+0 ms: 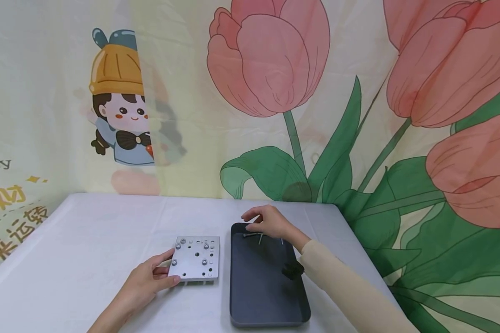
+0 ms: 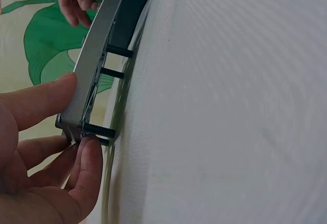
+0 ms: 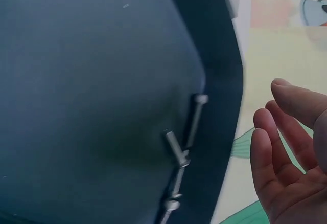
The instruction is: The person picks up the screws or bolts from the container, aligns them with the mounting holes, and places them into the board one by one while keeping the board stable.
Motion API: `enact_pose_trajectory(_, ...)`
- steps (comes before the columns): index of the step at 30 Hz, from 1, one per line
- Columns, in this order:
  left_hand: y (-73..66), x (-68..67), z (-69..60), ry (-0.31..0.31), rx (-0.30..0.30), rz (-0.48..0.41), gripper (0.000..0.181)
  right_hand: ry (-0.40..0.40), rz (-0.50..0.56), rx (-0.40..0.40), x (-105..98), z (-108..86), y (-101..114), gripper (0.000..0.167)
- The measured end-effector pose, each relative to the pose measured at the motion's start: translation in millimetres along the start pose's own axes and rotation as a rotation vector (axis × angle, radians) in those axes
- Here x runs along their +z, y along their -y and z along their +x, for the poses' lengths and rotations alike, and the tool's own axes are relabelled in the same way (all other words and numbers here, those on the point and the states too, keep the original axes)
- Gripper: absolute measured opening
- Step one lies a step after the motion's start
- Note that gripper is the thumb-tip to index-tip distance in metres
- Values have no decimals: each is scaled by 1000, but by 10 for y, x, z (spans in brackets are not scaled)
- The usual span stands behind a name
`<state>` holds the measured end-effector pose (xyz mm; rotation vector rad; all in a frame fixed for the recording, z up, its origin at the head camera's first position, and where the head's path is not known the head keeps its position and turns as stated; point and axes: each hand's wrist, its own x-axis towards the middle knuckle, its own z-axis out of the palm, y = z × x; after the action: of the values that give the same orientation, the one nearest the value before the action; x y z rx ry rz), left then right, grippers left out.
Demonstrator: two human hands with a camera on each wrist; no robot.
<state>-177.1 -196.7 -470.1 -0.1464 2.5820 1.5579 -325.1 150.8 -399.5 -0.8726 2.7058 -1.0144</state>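
My left hand (image 1: 146, 278) grips a square metal plate (image 1: 194, 268) by its left edge, thumb on the near corner. The plate has several holes, and socket-head bolts (image 1: 204, 262) sit in some of them. In the left wrist view, threaded bolt shanks (image 2: 100, 130) stick out from its underside. My right hand (image 1: 273, 223) hovers over the far end of a dark grey tray (image 1: 266, 300). Its fingers are loosely bent, with nothing visible between them. Several loose bolts (image 3: 195, 119) lie along the tray's far wall, partly hidden by that hand in the head view.
A white cloth (image 1: 87, 259) covers the table. The tray stands just right of the plate, with a narrow gap between them. A black device (image 1: 292, 270) is at the right wrist. Behind the table hangs a printed curtain (image 1: 183, 115) with large tulips.
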Motion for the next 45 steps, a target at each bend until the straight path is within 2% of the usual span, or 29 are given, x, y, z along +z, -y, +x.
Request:
enact_pose_trajectory(5,1,-1,-7,-1,7,-3,92,40,3,48,83,-24,-151,32)
enact_pose_trajectory(12,-13,3,-21,-3,8,-1,92,79,-24,43,156,-34,-252,33)
enact_pose_trajectory(21,-32,4,-7,-6,11,11,92,66,-88,57,270,-15,-289,31)
enact_pose_trajectory(29,-23,6,-3,-10,1,6,93,44,-156,56,387,25,-235,27)
enact_pose_trajectory(37,-24,5,-16,-10,0,-4,93,47,-286,30,428,84,-127,23)
enact_pose_trajectory(45,-9,13,-27,-8,4,-33,91,30,-368,68,479,114,-103,16)
